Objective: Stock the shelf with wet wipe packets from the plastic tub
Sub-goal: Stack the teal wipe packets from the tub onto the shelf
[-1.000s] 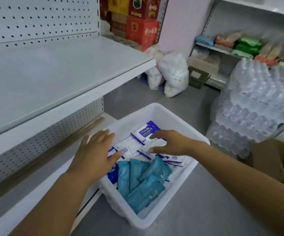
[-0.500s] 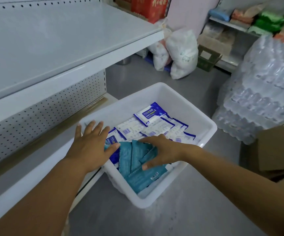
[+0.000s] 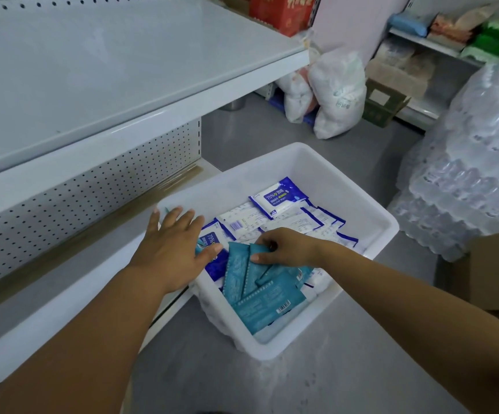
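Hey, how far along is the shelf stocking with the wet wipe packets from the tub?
Barely begun. Done: nothing visible, as no packets show on the shelf. In hand: the right hand pinches the teal packets inside the tub, and the left hand lies flat over its left rim. Left: those and the white-and-blue packets all have to go onto the shelf.

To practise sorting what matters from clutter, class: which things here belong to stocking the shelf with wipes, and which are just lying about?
Job: plastic tub, teal packets, white-and-blue packets, shelf, left hand, right hand.
Lying about: white sacks, bottled-water packs, cardboard box, red cartons.
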{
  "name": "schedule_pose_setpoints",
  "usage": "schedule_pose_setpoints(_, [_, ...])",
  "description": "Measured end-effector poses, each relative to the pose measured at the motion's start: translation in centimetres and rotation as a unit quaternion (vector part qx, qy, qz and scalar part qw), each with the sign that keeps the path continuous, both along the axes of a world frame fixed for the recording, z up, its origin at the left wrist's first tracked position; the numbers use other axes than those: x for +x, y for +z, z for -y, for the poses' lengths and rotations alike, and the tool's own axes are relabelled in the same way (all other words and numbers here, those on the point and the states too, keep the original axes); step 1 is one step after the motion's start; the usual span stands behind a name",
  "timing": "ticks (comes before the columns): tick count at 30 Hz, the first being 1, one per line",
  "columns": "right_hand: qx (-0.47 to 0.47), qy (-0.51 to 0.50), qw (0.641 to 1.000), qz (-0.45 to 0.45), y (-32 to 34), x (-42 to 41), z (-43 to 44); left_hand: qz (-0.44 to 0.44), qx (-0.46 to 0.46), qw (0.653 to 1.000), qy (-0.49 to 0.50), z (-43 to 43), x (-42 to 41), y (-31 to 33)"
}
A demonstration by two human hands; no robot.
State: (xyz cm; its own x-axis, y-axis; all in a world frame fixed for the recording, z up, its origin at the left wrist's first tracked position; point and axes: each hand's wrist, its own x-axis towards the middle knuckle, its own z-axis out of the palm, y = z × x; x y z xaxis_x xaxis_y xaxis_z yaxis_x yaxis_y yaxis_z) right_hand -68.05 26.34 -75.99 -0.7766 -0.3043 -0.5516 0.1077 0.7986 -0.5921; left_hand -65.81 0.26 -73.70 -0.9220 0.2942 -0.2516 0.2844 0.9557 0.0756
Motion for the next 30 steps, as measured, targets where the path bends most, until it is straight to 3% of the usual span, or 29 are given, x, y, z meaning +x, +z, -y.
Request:
schedule_pose_setpoints(12, [-0.022, -0.04, 0.992, -0.118, -0.9, 0.3, 0.4, 0.01, 0.016, 1.0, 0.01, -0.3, -0.1, 0.2])
schedule_pose_setpoints(18, [-0.084, -0.109, 0.972, -0.188, 2.2, -0.6, 0.1, -0.022, 0.134, 0.99, 0.05, -0.7, -0.1, 1.5])
schedule_pose_setpoints(25, [-0.178, -0.148, 0.936, -0.267, 8.3, -2.3, 0.5, 0.01, 0.379, 0.914, 0.14, -2.6, 0.1, 4.6])
schedule_pose_setpoints(30, [-0.254, -0.133, 0.91, -0.301, 14.2, -3.1, 1.9, 0.028, 0.535, 0.824, 0.184, -1.9, -0.4, 7.9])
